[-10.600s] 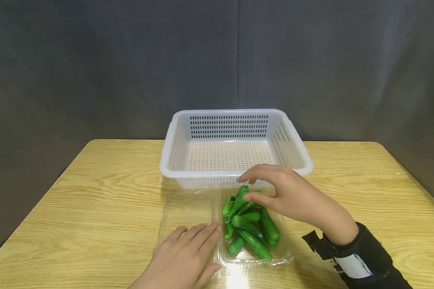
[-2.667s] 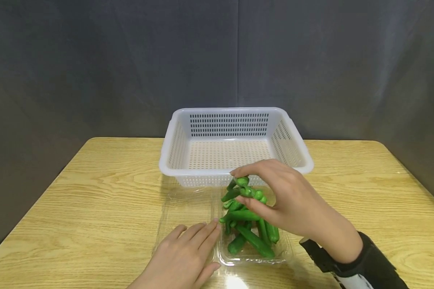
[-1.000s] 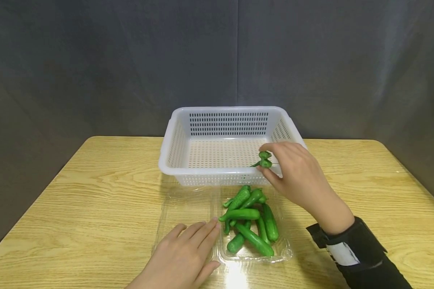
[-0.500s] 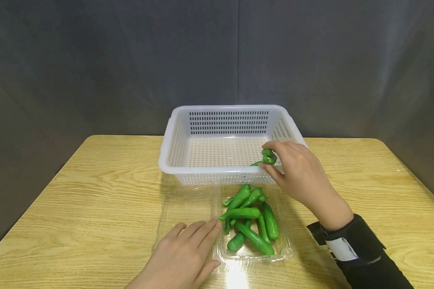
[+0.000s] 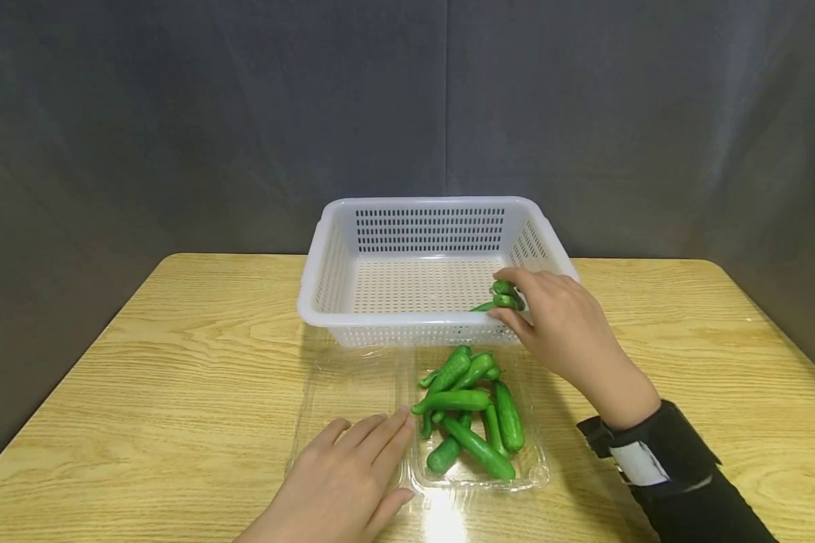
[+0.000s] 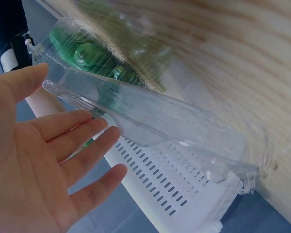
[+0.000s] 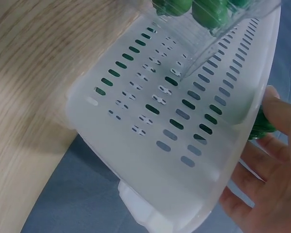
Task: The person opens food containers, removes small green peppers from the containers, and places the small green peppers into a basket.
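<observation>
At the front right corner of the white slotted basket (image 5: 421,320), my right hand (image 5: 560,320) pinches a couple of small green cucumbers (image 5: 505,300) between thumb and fingers. The hand reaches over the rim, and the cucumbers are lowered inside it. Another slim green cucumber (image 5: 484,307) shows just behind the front wall. My left hand (image 5: 342,475) lies with straight fingers on the clear hinged plastic container (image 5: 533,477), its fingertips near the fold. In the container's right half lies a heap of cucumbers (image 5: 458,401). From the right wrist view, the basket wall (image 7: 150,121) hides most of what is held.
The container's lid half (image 5: 353,385) is spread flat on the left. Both container and basket stand on a wood-grain table (image 5: 176,392), the basket behind the container. A dark grey curtain (image 5: 244,128) hangs at the table's back edge.
My right hand took cucumbers from the container and moved them forward into the basket's front right corner, then lowered them slightly. The heap has shrunk and shifted. My left hand stays in place.
</observation>
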A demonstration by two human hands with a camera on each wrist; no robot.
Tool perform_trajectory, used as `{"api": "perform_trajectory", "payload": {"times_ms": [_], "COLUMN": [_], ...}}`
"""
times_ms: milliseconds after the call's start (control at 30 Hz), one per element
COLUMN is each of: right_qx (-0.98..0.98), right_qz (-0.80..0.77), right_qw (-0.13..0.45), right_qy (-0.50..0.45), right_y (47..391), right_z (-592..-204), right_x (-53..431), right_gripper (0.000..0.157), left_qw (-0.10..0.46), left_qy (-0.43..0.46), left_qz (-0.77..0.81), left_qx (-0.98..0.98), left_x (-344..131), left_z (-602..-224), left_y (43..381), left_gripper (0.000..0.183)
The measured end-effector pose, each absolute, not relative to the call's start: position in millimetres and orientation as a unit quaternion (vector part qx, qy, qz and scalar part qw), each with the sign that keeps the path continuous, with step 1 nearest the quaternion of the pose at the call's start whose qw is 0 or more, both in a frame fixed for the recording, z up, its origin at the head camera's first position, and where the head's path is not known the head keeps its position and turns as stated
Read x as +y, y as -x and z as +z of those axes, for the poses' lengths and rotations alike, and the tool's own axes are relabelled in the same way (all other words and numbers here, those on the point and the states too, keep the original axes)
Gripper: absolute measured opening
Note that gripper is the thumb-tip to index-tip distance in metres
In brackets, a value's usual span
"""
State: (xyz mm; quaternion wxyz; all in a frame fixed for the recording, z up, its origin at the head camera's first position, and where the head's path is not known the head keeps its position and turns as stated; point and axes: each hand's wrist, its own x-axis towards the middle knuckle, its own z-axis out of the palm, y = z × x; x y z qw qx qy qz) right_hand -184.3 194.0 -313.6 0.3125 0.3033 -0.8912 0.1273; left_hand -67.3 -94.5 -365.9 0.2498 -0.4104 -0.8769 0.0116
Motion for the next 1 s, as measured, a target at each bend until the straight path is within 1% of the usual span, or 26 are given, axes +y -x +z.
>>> {"api": "perform_trajectory", "payload": {"times_ms": [267,500,800,1000], "right_qx": [-0.917,-0.924,-0.922,-0.908], "right_qz": [0.122,0.12,0.131,0.149], "right_qw": [0.267,0.251,0.251,0.272], "right_qy": [-0.271,-0.261,-0.265,-0.283], "right_y": [185.0,184.9,184.7,186.7], "right_z": [-314.5,-315.0,-314.7,-316.3], "right_x": [193.8,193.5,193.5,194.4], "right_gripper": [0.042,0.043,0.04,0.037], "left_qw": [0.235,0.233,0.239,0.243], "left_qy": [0.405,0.405,0.405,0.405], "left_qz": [0.019,0.018,0.011,0.007], "left_qx": [-0.884,-0.884,-0.882,-0.881], "left_x": [-94.7,-94.9,-94.6,-94.6], "left_z": [-365.2,-365.3,-365.2,-365.5], "left_y": [65.9,65.9,66.6,67.1], "left_gripper": [0.065,0.064,0.064,0.065]}}
